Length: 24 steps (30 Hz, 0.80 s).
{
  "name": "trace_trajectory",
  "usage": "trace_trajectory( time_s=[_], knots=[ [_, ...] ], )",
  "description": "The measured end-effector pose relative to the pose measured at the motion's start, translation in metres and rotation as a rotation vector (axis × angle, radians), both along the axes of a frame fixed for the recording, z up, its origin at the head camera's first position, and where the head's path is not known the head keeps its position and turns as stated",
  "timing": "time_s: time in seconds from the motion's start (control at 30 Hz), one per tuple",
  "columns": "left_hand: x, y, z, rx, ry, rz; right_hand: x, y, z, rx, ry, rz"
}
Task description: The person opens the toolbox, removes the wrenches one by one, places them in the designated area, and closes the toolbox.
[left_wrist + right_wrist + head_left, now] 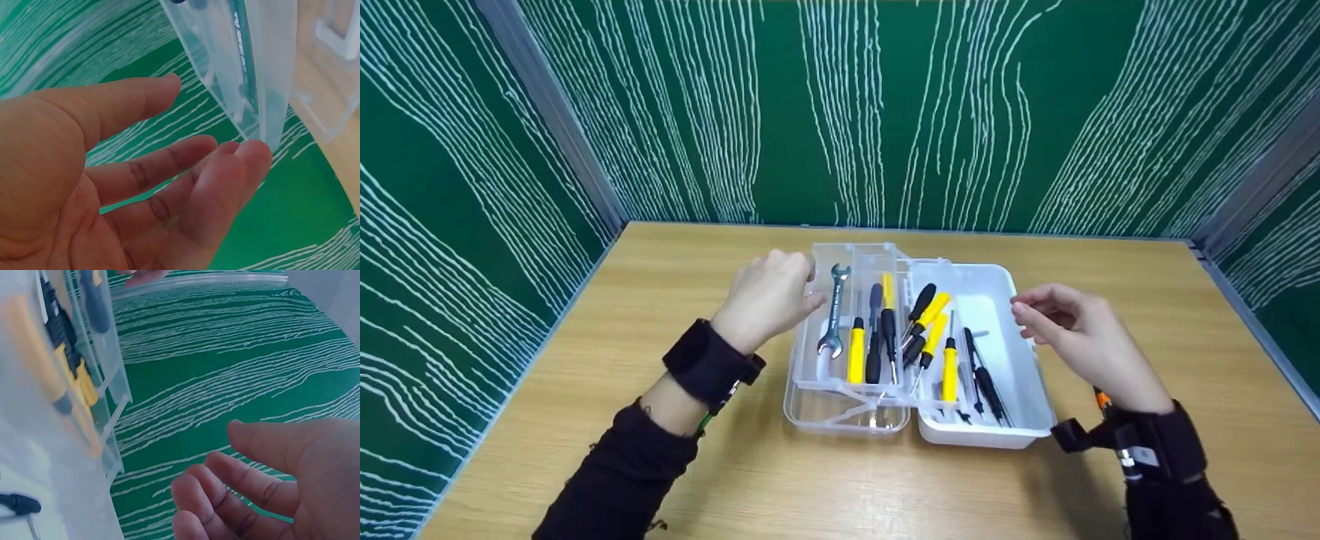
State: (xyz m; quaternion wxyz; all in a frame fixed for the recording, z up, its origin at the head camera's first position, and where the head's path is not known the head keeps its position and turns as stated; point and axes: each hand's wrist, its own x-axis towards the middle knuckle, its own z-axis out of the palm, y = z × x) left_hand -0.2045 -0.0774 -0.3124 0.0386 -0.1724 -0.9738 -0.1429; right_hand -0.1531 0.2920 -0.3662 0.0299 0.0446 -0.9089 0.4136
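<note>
Has the left hand (769, 296) just left of the open white rectangular plastic toolbox (990, 438), beside the outer edge of its raised clear plastic tray (808, 373), with the thumb held apart from loosely bent fingers; cannot tell contact with the tray from mere nearness. Has the right hand (1076, 326) just right of the toolbox, near its right wall, with fingers gently curved, close together, and a gap to the thumb in the right wrist view. In the tray, left of the toolbox: a silver double-ended open wrench (835, 311) and, beside it, a yellow-handled screwdriver (856, 356) with a black collar. Inside the toolbox, slim black pointed tools (988, 382). Under the toolbox, a pale wood-grain table (847, 487); behind it, a green wall with wavy white lines (780, 112).
</note>
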Motion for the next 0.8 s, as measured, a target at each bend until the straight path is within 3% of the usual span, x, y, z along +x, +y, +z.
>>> trace_trajectory(
  time_s=[0.23,0.5,0.8],
  knots=[
    [-0.009,0.011,0.007,-0.033,-0.049,-0.013,-0.005,-0.024,0.009,-0.040,0.018,0.050],
    [-0.017,0.020,0.013,-0.063,-0.060,-0.041,-0.010,-0.050,0.016,-0.086,0.059,0.116],
    [-0.033,0.028,0.014,-0.110,-0.092,-0.020,-0.015,-0.079,0.020,-0.137,0.059,0.152]
  ],
)
